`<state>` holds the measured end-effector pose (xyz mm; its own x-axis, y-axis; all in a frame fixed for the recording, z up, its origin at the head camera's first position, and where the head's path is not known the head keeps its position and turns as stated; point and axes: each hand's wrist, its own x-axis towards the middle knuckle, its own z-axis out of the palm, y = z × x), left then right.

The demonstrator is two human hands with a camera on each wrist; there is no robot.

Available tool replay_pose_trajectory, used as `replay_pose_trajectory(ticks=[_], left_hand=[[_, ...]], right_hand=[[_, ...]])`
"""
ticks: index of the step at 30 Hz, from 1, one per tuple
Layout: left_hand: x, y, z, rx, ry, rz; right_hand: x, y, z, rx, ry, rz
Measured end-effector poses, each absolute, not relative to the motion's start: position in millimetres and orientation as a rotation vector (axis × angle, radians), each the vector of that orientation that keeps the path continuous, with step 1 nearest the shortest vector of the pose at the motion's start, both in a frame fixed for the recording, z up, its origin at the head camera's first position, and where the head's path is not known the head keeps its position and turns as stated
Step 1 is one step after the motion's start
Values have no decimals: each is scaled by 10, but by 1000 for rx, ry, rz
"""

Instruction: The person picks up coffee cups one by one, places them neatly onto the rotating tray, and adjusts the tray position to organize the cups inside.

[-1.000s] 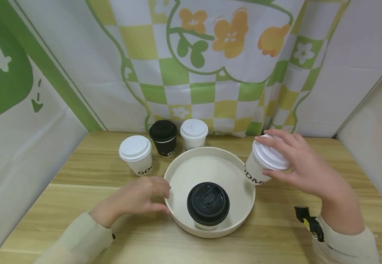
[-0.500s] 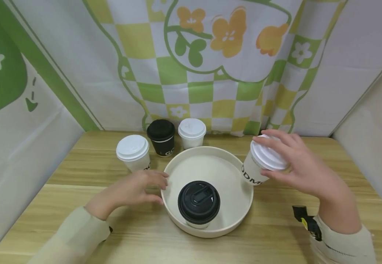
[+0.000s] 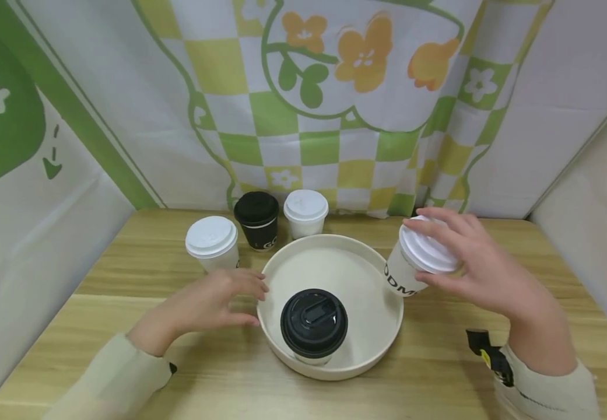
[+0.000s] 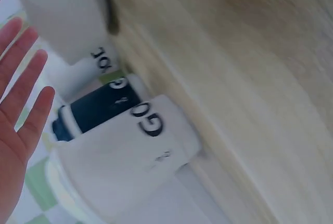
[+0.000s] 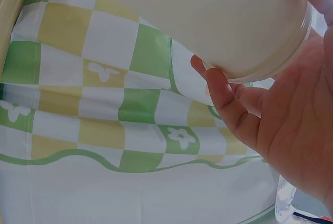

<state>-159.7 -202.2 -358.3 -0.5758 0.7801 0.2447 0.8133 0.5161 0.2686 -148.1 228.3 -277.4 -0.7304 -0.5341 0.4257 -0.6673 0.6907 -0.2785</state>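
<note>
Head view: A cream round tray [image 3: 366, 309] is set on a wooden table [image 3: 219, 376] between the hands. A black-lidded cup [image 3: 315, 324] is stood in it, near the front rim. The left hand [image 3: 209, 303] is placed at the tray's left rim, presumably as a steadying guide; whether the rim is touched cannot be told. At the opposite rim, a white-lidded cup [image 3: 402, 265] is gripped around its lid by the right hand [image 3: 473, 262], probably because the body is thereby left free below. Whether its base is raised, or rested on rim or table, cannot be made out, and its lean may be owed to perspective. Behind the tray, a left white cup [image 3: 211, 239], a black cup [image 3: 257, 221] and a small white cup [image 3: 305, 213] are grouped, apparently out of the tray's way. The lettering is partly hidden.

Left wrist view: The left hand's fingers are extended and spread, with nothing held. The hand is cut off by the frame, and the pale shape above is too blurred to be identified.

Right wrist view: The gripped cup's lid end is encircled by curled fingers; its base is cut off. A patterned cloth [image 5: 140, 104] is seen behind.
</note>
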Motion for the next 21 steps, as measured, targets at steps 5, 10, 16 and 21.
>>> replay_pose_trajectory(ticks=[5,10,16,21], left_hand=[[-1421,-1986,-3509,-1434,-2552,-570],[-1362,-1928,-3506,-1463,-2530,-560],[-1369,-1924,-3582,-1496,-2533,-530],[-1388,-1903,-3620,-1506,-2547,-473]], right_hand=[[-1487,2280,-2775,965,-2584,579],[-1492,2291,-2776,959,-2585,571],[-1468,2288,-2794,949,-2592,562],[-1470,2284,-2787,950,-2582,554]])
